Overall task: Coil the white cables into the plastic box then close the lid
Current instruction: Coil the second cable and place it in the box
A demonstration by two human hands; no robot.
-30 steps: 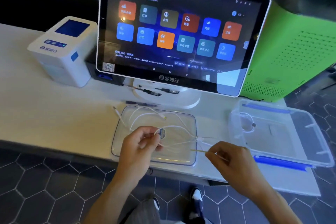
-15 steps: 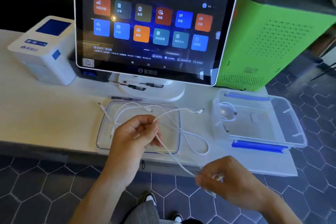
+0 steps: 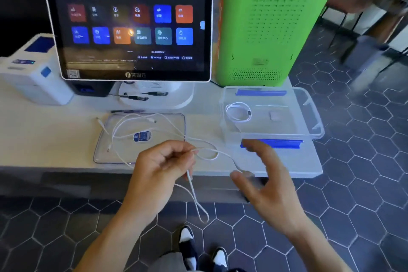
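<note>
My left hand (image 3: pixel 163 168) is pinched shut on a white cable (image 3: pixel 194 194) at the table's front edge. One loop of it hangs below the hand, and a small loop lies on the table to the right. Its free end reaches the thumb of my right hand (image 3: pixel 265 183), whose fingers are spread apart. More loose white cables (image 3: pixel 132 126) lie across the clear lid (image 3: pixel 106 154), which rests flat on the table. To the right stands the clear plastic box (image 3: pixel 291 121) with blue latches, lid off, and one coiled white cable (image 3: pixel 238 112) sits in its left end.
A touchscreen monitor (image 3: pixel 132 26) stands behind the lid, with a white printer (image 3: pixel 33 77) to its left. A green machine (image 3: pixel 265 28) rises behind the box. A dark pen (image 3: pixel 128 111) lies by the monitor's base. Below the table edge are hexagonal floor tiles.
My right hand has let go of its pinch on the cable and spread its fingers, rising toward the box. My left hand keeps its grip, with a loop now hanging below it.
</note>
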